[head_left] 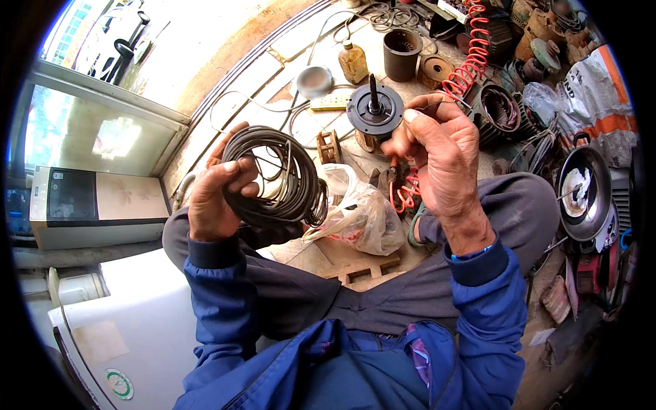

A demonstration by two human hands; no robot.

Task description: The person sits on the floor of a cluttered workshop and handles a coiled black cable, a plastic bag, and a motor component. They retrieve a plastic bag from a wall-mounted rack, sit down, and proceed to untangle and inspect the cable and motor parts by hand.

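Observation:
My left hand (pixel 217 195) is closed round one side of a coil of thin dark cable (pixel 309 191), held up in front of my left knee. Level with it, my right hand (pixel 443 154) has its thumb and fingers pinched together; what they hold, if anything, I cannot make out. Just left of those fingers stands a black round motor end cover (pixel 357 115) with a dark shaft pointing up. A crumpled clear plastic bag (pixel 374 224) lies on the floor between my legs, partly behind the coil.
A brown bottle (pixel 353 63), a dark metal cylinder (pixel 402 58) and a grey bowl-like part (pixel 314 80) stand ahead. A red coiled hose (pixel 471 65) runs down beside motor parts. Right lies a frying pan (pixel 586 195); left stands a white appliance (pixel 147 307).

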